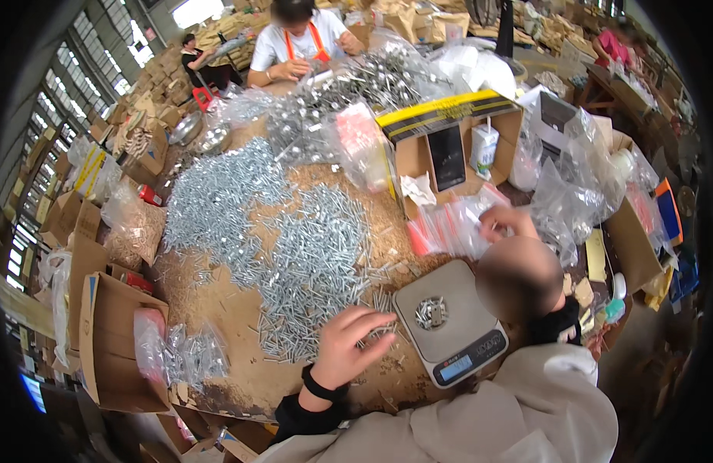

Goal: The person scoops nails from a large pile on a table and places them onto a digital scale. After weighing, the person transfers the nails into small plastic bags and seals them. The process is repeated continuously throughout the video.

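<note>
My left hand [345, 344] is beside the scale, its fingers stretched out and apart over a few loose screws at the edge of the pile. A large heap of silver screws [314, 266] spreads over the table just beyond it. On the grey plate of the digital scale [451, 297] lies a small cluster of screws [431, 313]; the display is lit. My right hand [507, 221] reaches past the scale, its fingers curled on a clear plastic bag [470, 231] in a stack of red-edged ones. A blurred patch hides my right wrist.
A cardboard box [449, 104] holding a phone [446, 157] and a drink carton [483, 148] stands behind the bags. At left is an open carton [113, 347] beside bagged screws [194, 355]. Across the table, a person [298, 42] handles parts behind a metal hardware pile [356, 81].
</note>
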Demonstrator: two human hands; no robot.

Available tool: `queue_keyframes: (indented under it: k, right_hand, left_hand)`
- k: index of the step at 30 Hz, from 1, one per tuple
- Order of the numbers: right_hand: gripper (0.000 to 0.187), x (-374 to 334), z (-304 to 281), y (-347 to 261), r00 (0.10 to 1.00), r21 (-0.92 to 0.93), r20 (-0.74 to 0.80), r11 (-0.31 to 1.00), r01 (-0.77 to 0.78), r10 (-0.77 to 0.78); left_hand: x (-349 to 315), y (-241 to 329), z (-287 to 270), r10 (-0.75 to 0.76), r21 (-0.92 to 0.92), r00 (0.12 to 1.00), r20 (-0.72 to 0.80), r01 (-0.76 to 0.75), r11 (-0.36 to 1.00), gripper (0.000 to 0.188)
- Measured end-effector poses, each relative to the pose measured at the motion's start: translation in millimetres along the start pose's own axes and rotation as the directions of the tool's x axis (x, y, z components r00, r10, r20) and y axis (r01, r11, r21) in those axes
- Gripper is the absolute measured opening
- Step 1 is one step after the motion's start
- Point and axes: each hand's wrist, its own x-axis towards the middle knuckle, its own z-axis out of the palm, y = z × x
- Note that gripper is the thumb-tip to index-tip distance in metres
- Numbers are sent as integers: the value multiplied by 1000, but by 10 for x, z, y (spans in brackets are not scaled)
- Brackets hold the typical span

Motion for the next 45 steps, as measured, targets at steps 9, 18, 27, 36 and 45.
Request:
queue_keyframes:
  k: [9, 18, 27, 36, 45]
  right_hand:
    - [7, -305, 174, -885, 786, 561, 387, 800, 213, -481]
    - [9, -382, 248, -837, 883, 481, 304, 857, 183, -359]
    - [21, -409, 344, -878, 858, 336, 221, 862, 379, -463]
    - [17, -564, 512, -985, 710, 215, 322, 778, 590, -627]
    - [23, -578, 482, -1052, 760, 166, 384, 849, 502, -524]
  left_hand:
    - [-149, 86, 186, 8, -396, 982, 190, 69, 916, 53]
    - [-224, 37, 195, -92, -574, 986, 136, 154, 804, 9]
    - [-191, 35, 237, 179, -436, 984, -15, -167, 884, 12]
    - [-353, -46, 486, 243, -554, 954, 176, -108, 826, 14]
    - [-368, -13, 454, 73, -669, 908, 413, 249, 701, 18]
